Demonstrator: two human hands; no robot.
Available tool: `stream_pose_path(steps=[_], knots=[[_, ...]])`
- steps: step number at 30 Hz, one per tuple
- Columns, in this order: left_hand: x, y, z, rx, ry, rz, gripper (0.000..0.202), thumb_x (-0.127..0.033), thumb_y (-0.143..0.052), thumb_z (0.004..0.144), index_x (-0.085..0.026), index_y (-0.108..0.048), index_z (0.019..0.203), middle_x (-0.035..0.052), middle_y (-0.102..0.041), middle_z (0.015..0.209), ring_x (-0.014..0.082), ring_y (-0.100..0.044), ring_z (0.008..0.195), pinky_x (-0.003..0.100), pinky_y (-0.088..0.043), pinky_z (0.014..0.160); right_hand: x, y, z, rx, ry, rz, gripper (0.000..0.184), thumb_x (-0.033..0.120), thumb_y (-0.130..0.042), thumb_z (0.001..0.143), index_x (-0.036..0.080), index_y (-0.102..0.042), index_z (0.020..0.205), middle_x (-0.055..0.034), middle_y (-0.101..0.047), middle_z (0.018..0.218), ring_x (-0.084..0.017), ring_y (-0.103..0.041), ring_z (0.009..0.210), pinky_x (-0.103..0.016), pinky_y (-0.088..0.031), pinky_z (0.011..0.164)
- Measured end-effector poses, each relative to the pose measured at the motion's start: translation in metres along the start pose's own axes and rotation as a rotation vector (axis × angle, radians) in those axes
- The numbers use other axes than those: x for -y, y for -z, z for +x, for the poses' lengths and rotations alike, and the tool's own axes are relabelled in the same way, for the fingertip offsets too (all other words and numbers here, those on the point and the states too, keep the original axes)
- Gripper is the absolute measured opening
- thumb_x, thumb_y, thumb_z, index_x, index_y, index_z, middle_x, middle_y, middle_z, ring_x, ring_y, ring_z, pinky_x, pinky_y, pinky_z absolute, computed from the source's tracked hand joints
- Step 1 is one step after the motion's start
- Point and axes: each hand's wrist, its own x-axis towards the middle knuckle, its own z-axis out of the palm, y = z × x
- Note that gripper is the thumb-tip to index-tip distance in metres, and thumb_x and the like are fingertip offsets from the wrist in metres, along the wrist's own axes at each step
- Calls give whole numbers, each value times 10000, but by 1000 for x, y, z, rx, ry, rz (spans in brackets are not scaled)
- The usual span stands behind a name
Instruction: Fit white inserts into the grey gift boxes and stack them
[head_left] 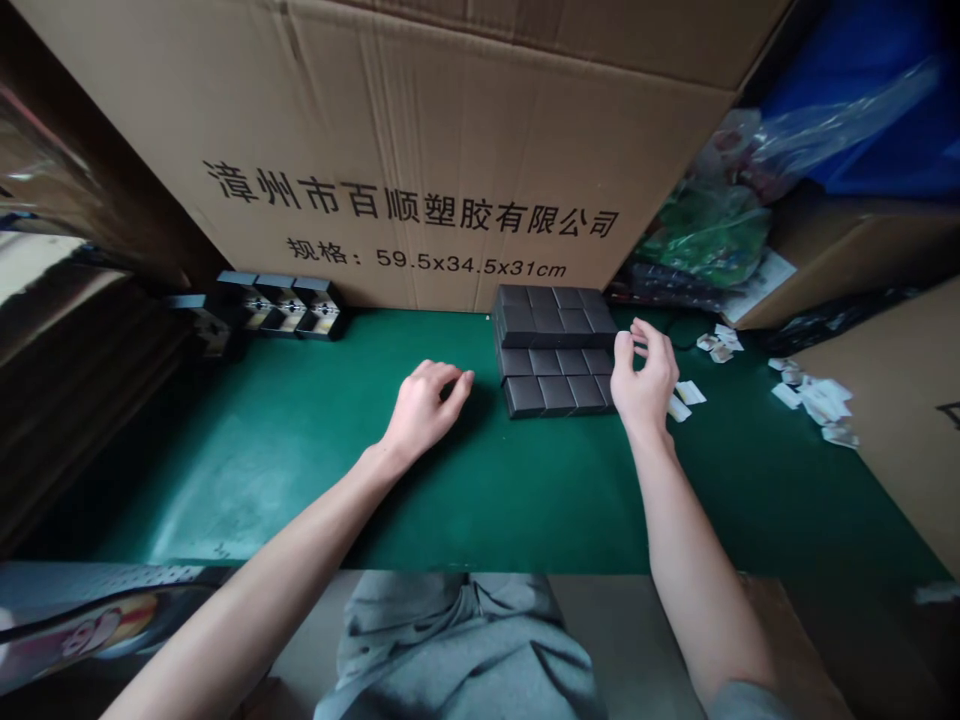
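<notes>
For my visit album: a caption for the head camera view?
Right hand at a stack of dark boxes, left hand over a green work mat, a printed cardboard carton behind.

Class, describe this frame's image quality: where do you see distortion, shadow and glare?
Head view: the wide lens bends the cardboard carton and stretches the forearms toward the frame's bottom; a soft shadow falls beside the left hand; pale glare sheens the green mat; the plastic bag glints; the black boxes look sharp.

Head-worn camera, sole view: faces forward and down, close over left hand [424, 410], right hand [643, 385], green desk [262, 470].
</notes>
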Motion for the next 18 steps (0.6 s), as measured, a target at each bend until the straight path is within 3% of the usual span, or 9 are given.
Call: stream_pose_path(steps=[6, 11, 18], knots=[[20, 12, 9, -154, 93, 93, 223, -259, -522, 962, -183, -727, 1005, 101, -788, 1033, 269, -661, 1060, 399, -510, 990, 6, -1, -2, -22, 35, 10, 395, 460, -537, 1017, 161, -697, 1220, -152, -759, 1122, -271, -743, 1023, -468, -621, 912], [39, 27, 15, -107, 194, 203, 275, -260, -500, 948, -167, -711, 1096, 142, -756, 1160, 315, -636, 1184, 467, -463, 1094, 8, -1, -3, -13, 19, 22, 378, 463, -518, 1029, 173, -699, 1190, -139, -751, 1066, -267, -733, 1014, -474, -612, 929], [80, 81, 10, -95, 298, 406, 367, -353, -487, 963, -189, -700, 1212, 150, -651, 1388, 348, -552, 1341, 495, -405, 1177, 11, -2, -2, -19, 22, 20, 379, 466, -507, 1033, 180, -710, 1176, -125, -750, 1041, -255, -734, 996, -454, -619, 914]])
